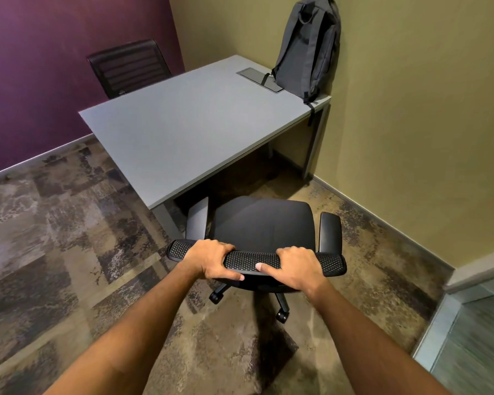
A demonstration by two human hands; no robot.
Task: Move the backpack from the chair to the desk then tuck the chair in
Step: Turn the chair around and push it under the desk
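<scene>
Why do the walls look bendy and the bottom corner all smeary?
Head view: the wide lens curves the wall and desk edges; the glass panel at lower right is streaked with blur; the backpack and both hands on the chair look sharp.

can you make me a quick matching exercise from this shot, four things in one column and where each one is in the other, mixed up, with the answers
Things:
1. backpack
2. both hands (left hand, right hand)
3. second chair
4. cable hatch

Places:
A. by the purple wall, at the far side of the desk
B. set flush into the desktop beside the backpack
C. upright on the desk's far right corner, leaning on the wall
D. gripping the top of the office chair backrest

Pairs: 1-C, 2-D, 3-A, 4-B
</scene>
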